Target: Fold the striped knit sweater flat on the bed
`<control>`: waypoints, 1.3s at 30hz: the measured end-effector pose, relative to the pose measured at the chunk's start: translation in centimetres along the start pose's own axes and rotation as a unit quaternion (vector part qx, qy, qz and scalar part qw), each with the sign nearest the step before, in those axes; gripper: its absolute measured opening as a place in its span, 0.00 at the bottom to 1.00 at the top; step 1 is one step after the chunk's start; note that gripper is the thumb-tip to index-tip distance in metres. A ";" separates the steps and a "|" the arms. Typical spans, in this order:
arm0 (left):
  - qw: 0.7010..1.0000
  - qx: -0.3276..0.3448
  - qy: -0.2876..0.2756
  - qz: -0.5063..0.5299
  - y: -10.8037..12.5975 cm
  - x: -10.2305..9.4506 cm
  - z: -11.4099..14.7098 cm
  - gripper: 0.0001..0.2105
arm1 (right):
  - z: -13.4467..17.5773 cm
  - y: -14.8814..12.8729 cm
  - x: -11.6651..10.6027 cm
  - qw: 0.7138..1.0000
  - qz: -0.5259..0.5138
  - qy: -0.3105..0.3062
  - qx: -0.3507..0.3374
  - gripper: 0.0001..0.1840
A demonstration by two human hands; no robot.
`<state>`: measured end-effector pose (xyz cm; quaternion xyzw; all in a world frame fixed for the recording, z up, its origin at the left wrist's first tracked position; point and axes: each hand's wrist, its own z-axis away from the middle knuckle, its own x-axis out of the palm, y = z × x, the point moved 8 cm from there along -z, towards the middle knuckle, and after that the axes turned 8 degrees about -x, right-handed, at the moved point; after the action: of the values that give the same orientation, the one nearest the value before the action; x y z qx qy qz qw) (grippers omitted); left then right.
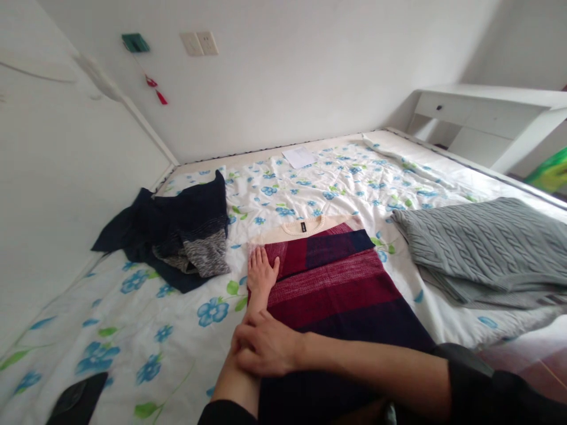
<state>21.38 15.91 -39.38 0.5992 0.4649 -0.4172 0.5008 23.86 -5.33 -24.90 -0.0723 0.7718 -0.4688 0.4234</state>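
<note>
A striped sweater (336, 283) in cream, maroon and navy lies flat on the bed, collar away from me. My left hand (261, 270) rests palm down, fingers together, on the sweater's upper left edge near the shoulder. My right hand (266, 345) reaches across from the right and lies over my left forearm, at the sweater's left side. Neither hand grips anything that I can see. A black sleeve covers my right arm at the lower right.
The bed's quilt (186, 348) is white with blue flowers. A dark navy and grey garment (186, 236) lies crumpled at the left, a grey cable-knit sweater (482, 248) at the right. A white paper (300, 156) lies near the wall. A white desk (487, 112) stands at the back right.
</note>
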 end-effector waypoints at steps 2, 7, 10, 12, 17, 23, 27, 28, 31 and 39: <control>1.000 0.001 0.003 -0.001 0.0 0.0 0.0 0.40 | -0.4 1.5 -0.7 1.000 0.009 0.009 0.018 0.07; 1.000 -0.004 -0.011 -0.001 0.0 0.1 -0.1 0.41 | 0.3 -2.0 0.7 0.999 0.028 -0.036 -0.006 0.10; 1.000 -0.003 -0.016 -0.006 0.1 0.1 -0.2 0.42 | 0.7 -4.7 1.6 0.996 0.031 -0.059 -0.058 0.14; 1.000 -0.004 -0.013 -0.008 0.1 0.0 -0.2 0.41 | 0.6 -4.0 1.4 0.997 0.018 -0.053 -0.058 0.14; 1.000 -0.002 -0.001 0.003 0.1 -0.1 -0.1 0.41 | 0.1 1.2 -0.9 0.999 0.018 0.001 0.047 0.12; 1.000 -0.016 -0.024 0.000 -0.3 0.6 -0.6 0.42 | 0.4 -4.7 1.4 0.984 -0.103 -0.121 -0.079 0.09; 0.999 -0.020 -0.027 -0.004 -0.4 0.9 -0.8 0.41 | -0.8 -1.0 -0.9 0.981 -0.114 -0.091 -0.126 0.13; 1.000 -0.018 -0.022 -0.008 -0.4 0.9 -0.8 0.41 | -0.9 2.4 -2.8 0.994 -0.053 -0.030 -0.088 0.17; 1.000 -0.018 -0.015 -0.020 -0.5 1.0 -0.9 0.41 | 3.2 15.3 -10.0 0.970 0.148 0.139 0.137 0.28; 0.994 -0.091 -0.056 -0.006 -2.0 1.6 -2.6 0.45 | 21.3 34.8 -22.2 0.840 0.305 0.137 0.428 0.41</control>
<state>19.91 18.82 -40.96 0.5240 0.4761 -0.4090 0.5758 63.21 10.97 -43.47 0.4194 0.5277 -0.6049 0.4240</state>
